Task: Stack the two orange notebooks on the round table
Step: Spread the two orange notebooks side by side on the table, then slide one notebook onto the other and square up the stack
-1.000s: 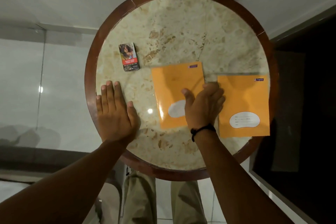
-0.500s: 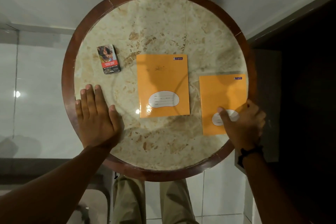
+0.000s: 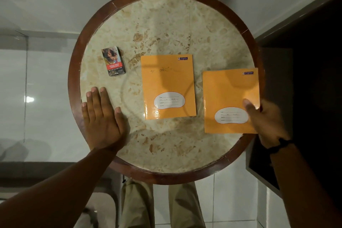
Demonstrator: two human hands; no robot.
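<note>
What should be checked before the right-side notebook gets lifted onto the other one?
1. Right hand grips the right notebook at its right edge, thumb on the cover: ok.
2. Fingers under that notebook: cannot tell.
3. Centre notebook lies flat, nothing on top: ok.
4. The two notebooks lie apart with a gap between them: ok.
5. Left hand flat on the round table, clear of both: ok.
6. Cigarette pack away from the path: ok.

This is looking like a room in a home: a round marble tabletop with a dark wooden rim is standing on a glossy tiled floor, carrying a cigarette pack and school notebooks.
</note>
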